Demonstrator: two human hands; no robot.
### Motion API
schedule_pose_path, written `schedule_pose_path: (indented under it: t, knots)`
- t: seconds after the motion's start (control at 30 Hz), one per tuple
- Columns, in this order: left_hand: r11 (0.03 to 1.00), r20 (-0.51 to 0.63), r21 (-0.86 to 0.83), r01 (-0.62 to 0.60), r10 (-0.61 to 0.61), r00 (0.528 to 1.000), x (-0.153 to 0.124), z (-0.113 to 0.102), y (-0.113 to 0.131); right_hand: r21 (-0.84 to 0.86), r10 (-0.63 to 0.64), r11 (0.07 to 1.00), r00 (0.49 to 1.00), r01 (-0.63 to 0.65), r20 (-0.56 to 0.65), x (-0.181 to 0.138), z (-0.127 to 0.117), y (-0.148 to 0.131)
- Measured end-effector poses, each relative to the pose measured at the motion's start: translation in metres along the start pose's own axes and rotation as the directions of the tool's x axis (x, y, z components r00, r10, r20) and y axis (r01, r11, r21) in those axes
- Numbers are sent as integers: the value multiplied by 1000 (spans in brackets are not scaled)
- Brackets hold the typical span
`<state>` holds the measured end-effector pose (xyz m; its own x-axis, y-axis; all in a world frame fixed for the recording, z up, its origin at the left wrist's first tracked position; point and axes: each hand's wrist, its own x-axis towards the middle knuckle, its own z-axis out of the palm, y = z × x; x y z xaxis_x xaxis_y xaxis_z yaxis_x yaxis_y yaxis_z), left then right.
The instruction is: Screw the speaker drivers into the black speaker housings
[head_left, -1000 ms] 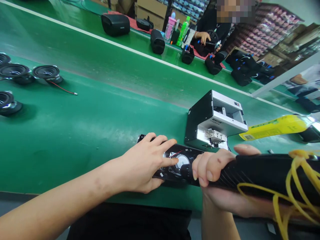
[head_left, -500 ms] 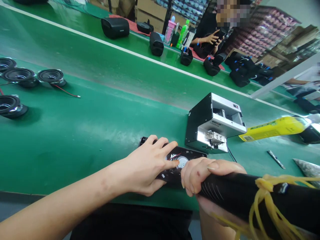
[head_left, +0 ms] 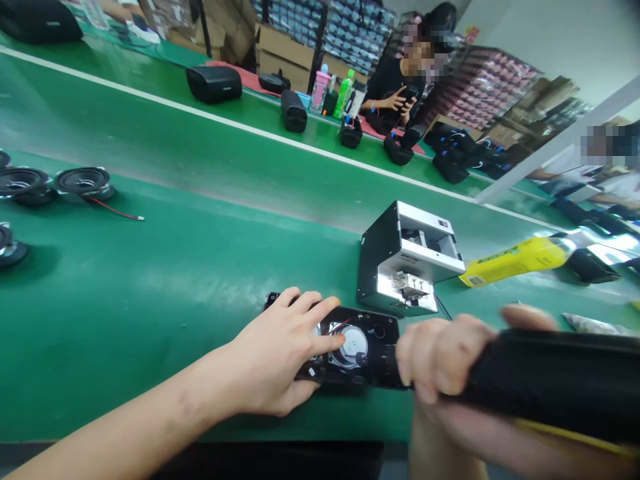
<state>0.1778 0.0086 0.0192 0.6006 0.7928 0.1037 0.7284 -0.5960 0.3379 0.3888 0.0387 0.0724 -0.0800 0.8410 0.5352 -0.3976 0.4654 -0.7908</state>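
Fingers point(head_left: 326, 345) of the left hand point(head_left: 270, 363) are spread and grasping the black speaker panel point(head_left: 384, 353) across its width; those of the right hand point(head_left: 445, 360) are clenched around a powered screwdriver point(head_left: 560, 383). Left to right: loose loudspeaker drivers point(head_left: 84, 180) on the green bench point(head_left: 175, 267), one trailing a red lead point(head_left: 116, 210); the left hand, unmoved on the panel over the last half second; the panel, lying on the bench, a silver-backed speaker unit point(head_left: 356, 347) showing in it; behind, what looks like a screw feeder point(head_left: 415, 280); the right hand, blurred. That hand has just shifted rightward, baring the panel's right end, which suggests the tool is between positions. From here I cannot tell whether its tip touches the panel.
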Motion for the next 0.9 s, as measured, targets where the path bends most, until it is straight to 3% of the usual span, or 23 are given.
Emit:
schedule_pose_path:
  t: [0.1,0.23,0.4,0.57,0.77,0.9]
  knots:
    - [999,5,-34,36,-35,999,-1,3,0,-90,-176,982,978,167,-109,30,-23,-16]
    - [996,-22,-61,59,-60,998,-2,8,-3,-255,-360,913,922,318,-141,75,-55,-18]
    - [996,-82,-43,80,-84,993,-7,17,-9,-264,-396,903,897,340,-196,104,-61,0]
    - [997,-121,-9,72,-73,990,-9,23,-12,-271,-302,929,939,252,-162,100,-62,14]
    - [997,-127,83,10,0,992,-9,22,-10,-251,-284,939,940,233,-190,96,-66,19]
    - [994,-141,100,43,-29,990,-8,22,-9,-248,-276,943,939,223,-207,97,-65,20]
